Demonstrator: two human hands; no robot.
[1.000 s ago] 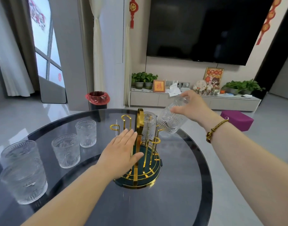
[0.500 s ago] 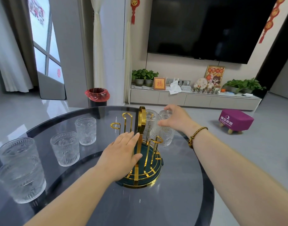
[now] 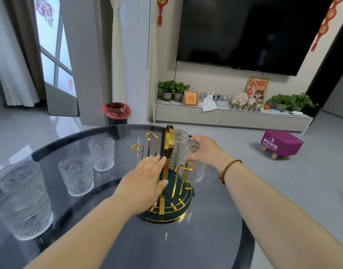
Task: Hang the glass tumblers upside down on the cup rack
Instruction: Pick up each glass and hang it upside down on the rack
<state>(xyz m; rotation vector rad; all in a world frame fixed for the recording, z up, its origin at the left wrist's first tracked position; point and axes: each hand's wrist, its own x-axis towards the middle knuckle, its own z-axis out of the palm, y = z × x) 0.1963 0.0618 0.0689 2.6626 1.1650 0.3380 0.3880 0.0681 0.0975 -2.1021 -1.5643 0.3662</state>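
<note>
A gold cup rack [image 3: 167, 166] on a round dark green base stands in the middle of the glass table. One tumbler [image 3: 177, 150] hangs upside down on a far peg. My right hand [image 3: 204, 150] grips the upturned bottom of a second inverted tumbler [image 3: 195, 171] that sits over a right-hand peg. My left hand [image 3: 143, 183] lies flat with fingers apart against the rack's central gold handle. Two upright tumblers [image 3: 101, 153] [image 3: 76, 174] stand left of the rack, and a stack of two tumblers [image 3: 23, 200] stands at the near left.
The dark round glass table [image 3: 205, 239] ends close behind the rack and at the right. Two gold pegs [image 3: 147, 144] on the rack's left side carry nothing. On the floor beyond are a red-lined bin [image 3: 116, 113], a purple stool [image 3: 281, 143] and a low TV cabinet [image 3: 232, 118].
My right hand brought the tilted tumbler down from above the rack, turned it upside down and lowered it over the right peg. My left hand stayed on the rack.
</note>
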